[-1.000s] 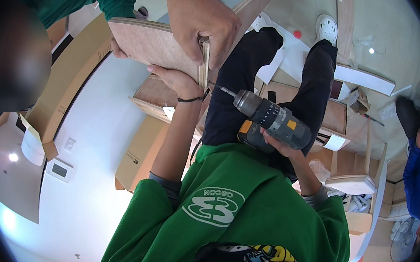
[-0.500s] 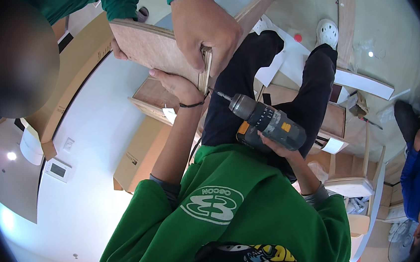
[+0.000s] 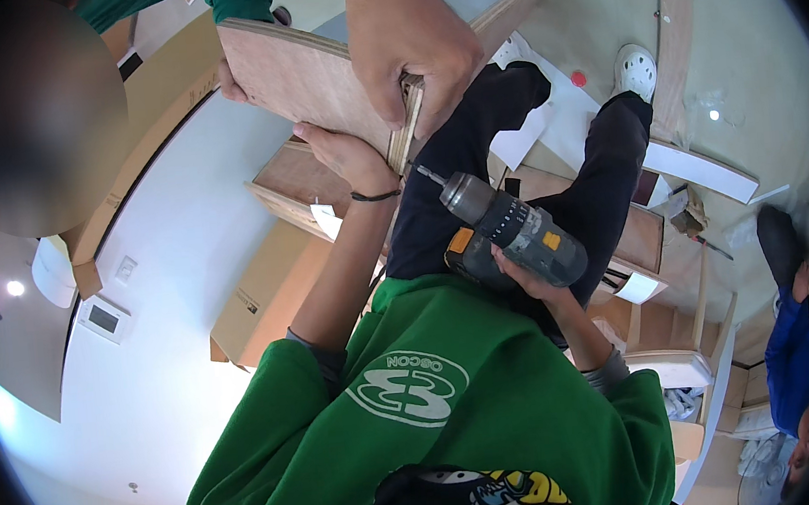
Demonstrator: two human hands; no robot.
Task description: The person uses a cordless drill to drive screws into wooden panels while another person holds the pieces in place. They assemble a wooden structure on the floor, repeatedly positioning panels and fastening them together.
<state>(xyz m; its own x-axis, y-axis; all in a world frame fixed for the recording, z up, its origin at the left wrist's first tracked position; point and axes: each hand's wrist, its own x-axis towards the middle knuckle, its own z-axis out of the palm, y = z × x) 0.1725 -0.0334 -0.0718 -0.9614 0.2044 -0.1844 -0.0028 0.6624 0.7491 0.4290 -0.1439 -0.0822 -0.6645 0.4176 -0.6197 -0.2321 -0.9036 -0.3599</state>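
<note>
**Drill (image 3: 507, 219) and board (image 3: 303, 79) brought nearer each other than a second ago**

In the view, the drill is shifted slightly leftward and the board slightly rightward. A green sweatshirt (image 3: 500, 359) is worn by the person, and a cardboard box (image 3: 268, 288) is seen behind the left forearm. The wooden board is held at a slant in the upper middle of the view. Its near end is gripped by a co-worker's hand (image 3: 415, 45), and its far end is touched by another hand (image 3: 230, 81). Below the board, a shallow wooden box (image 3: 297, 177) is partly covered by the left arm.

The drill is clasped by the right hand (image 3: 527, 273), well apart from the left. The board's lower edge is met by the left hand (image 3: 355, 161), its thumb laid along the face; the fingers are hidden, so whether they are curled cannot be told. The left wrist is circled by a dark band (image 3: 377, 196). The drill's bit (image 3: 430, 175) is pointed toward the board's near edge; whether it is touching cannot be told.
</note>
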